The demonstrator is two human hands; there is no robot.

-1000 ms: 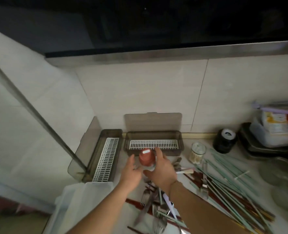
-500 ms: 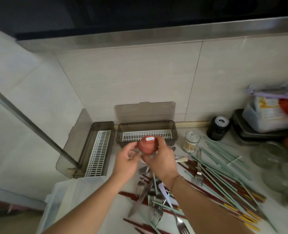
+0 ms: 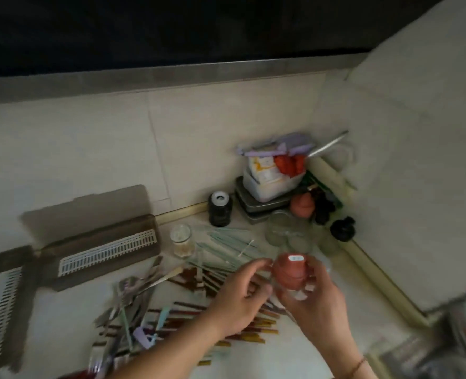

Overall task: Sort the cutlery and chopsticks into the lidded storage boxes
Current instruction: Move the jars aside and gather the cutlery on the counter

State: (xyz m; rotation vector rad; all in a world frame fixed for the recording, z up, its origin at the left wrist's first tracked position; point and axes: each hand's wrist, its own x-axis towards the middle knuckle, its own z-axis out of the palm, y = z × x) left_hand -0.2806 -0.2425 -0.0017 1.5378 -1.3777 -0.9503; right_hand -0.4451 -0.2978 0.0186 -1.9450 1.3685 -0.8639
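Cutlery [image 3: 122, 302] and chopsticks [image 3: 242, 321] lie heaped and crossed on the pale counter [image 3: 294, 356], none of them yet in the two storage boxes [image 3: 100, 250] that stand open-lidded at the left against the tiled wall. Above the pile, the right hand [image 3: 316, 305] holds a reddish-brown jar [image 3: 290, 274], fingers curled around its lower part; the left hand [image 3: 238, 296] hovers just beside it, fingers loosely curled, and whether its fingertips touch the jar is lost to motion blur. The jar appears to be on its way to the crowded right corner, where a black can [image 3: 220, 209], stacked containers [image 3: 270, 184], glass lids [image 3: 289, 233] and a small toothpick jar [image 3: 182, 240] leave little room. Set down carelessly, it could knock the glassware or topple. A slip in the one-handed grip would drop it onto the loose forks and pale green sticks below, scattering them further from the boxes.
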